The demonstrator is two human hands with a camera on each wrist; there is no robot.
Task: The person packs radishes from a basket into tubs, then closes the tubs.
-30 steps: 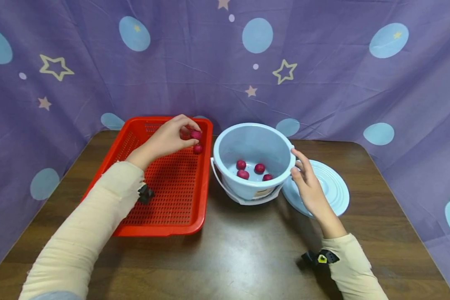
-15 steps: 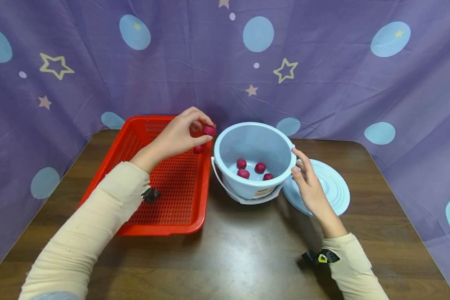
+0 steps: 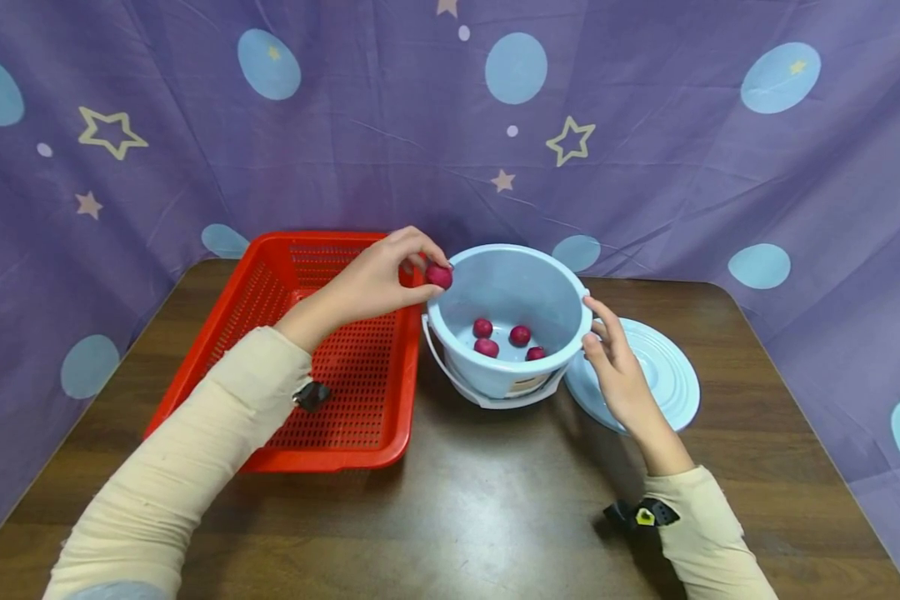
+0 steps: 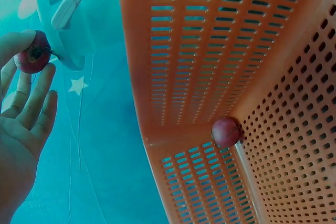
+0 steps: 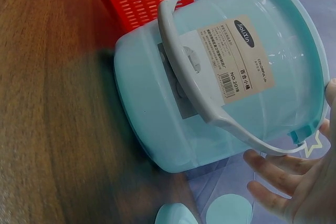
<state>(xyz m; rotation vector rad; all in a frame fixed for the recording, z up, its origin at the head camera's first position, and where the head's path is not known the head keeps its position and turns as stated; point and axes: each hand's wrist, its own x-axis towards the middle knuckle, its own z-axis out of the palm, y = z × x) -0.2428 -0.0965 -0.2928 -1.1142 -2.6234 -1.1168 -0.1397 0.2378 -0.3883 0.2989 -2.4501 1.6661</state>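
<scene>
My left hand (image 3: 378, 279) pinches a red radish (image 3: 439, 277) between thumb and fingers, at the left rim of a light blue bucket (image 3: 506, 379). Several radishes (image 3: 486, 347) lie on the bucket's bottom. Fingertips of my right hand (image 3: 621, 371) touch the bucket's right rim by the handle lug; its other fingers reach out loosely in the right wrist view. Below my left forearm is a red slotted basket (image 3: 401, 417). One radish (image 4: 227, 132) rests in a corner of it in the left wrist view, hidden behind my hand in the head view.
A round light blue lid (image 3: 675, 375) lies on the brown wooden table (image 3: 495, 517) right of the bucket, partly under my right hand. The bucket's pale handle (image 5: 184, 72) hangs down in front. A purple patterned curtain (image 3: 420, 125) stands behind the table.
My left hand has lifted the radish out of the basket and carried it rightward over the basket's edge to the bucket's rim. My right hand has stayed at the rim.
</scene>
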